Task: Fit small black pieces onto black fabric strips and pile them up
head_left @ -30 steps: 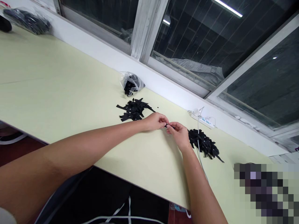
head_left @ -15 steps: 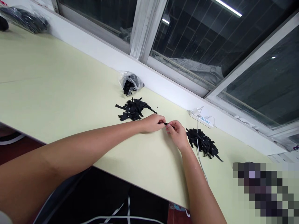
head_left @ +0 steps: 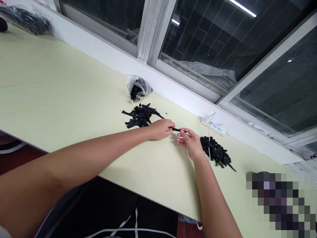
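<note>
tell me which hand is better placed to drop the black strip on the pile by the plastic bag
Left, probably. The left hand pinches one end of the black strip and sits right beside the left pile. The right hand holds the other end, nearer the right pile.

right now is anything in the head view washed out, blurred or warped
Head view: a ceiling light strip reflects brightly in the dark window glass; the window frames lean and splay from wide-angle distortion; a pixelated block hides the lower right corner; both hands, left hand and right hand, and the black strip between them look sharp, under soft shadows.
</note>
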### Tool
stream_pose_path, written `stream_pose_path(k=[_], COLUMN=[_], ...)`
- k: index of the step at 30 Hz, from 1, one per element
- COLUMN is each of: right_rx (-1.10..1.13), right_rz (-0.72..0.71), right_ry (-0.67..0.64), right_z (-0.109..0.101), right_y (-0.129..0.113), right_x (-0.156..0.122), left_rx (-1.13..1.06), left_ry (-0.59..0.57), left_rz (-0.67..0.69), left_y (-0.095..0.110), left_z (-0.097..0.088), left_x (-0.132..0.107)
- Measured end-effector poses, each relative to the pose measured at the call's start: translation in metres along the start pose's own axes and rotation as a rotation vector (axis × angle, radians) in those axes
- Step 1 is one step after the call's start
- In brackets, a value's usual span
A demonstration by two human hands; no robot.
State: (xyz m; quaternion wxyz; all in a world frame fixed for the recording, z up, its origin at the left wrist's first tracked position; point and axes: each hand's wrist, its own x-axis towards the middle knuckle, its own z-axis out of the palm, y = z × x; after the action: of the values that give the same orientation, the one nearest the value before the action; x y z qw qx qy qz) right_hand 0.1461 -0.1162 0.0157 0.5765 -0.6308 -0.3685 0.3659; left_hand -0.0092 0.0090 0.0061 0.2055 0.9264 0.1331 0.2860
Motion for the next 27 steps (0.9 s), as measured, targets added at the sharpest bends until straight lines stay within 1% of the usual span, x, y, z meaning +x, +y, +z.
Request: stream_pose_path(k=[4,7,9,11,13,16,17,19,21,22,24,27], right_rx=[0.083,0.122,0.111,0.083,0.05,0.011,-0.003,-0.044,-0.124,-0.175,-0.278,-0.377], right_rz=[0.027,0.036,0.026,-0.005,-0.037,-0.073,-0.09,-0.129,-0.174,-0.202,-0.268,-0.355], right_ry=[0.019,0.0,0.021,0.073,0.114,0.142,0.155,0.191,0.229,0.242,0.242,0.197], right_z=[-0.002,-0.003,-0.003,-0.003,-0.004,-0.005,-0.006,-0.008,-0.01,-0.01,-0.008,-0.001], right_y=[-0.003,-0.002,-0.001,0.002,0.004,0.006,0.006,0.007,0.008,0.009,0.011,0.014], right_x=[0.0,0.001,0.002,0.003,0.005,0.007,0.008,0.009,0.01,0.01,0.011,0.011], left_rx=[0.032,0.033,0.042,0.06,0.094,0.175,0.2,0.229,0.201,0.163,0.054,-0.08], left_ry=[-0.029,-0.021,-0.019,-0.031,-0.05,-0.067,-0.055,0.015,0.11,0.136,0.124,0.042], left_rz=[-0.052,-0.038,-0.021,-0.023,-0.044,-0.087,-0.105,-0.142,-0.169,-0.17,-0.148,-0.087], left_y=[-0.002,-0.003,-0.004,-0.005,-0.006,-0.008,-0.008,-0.007,-0.003,0.0,0.007,0.018], left_z=[0.001,0.002,0.002,0.001,0.0,-0.003,-0.005,-0.008,-0.01,-0.01,-0.008,-0.001], left_x=[0.0,0.0,0.001,0.001,0.0,0.001,0.001,0.002,0.002,0.002,0.001,-0.002])
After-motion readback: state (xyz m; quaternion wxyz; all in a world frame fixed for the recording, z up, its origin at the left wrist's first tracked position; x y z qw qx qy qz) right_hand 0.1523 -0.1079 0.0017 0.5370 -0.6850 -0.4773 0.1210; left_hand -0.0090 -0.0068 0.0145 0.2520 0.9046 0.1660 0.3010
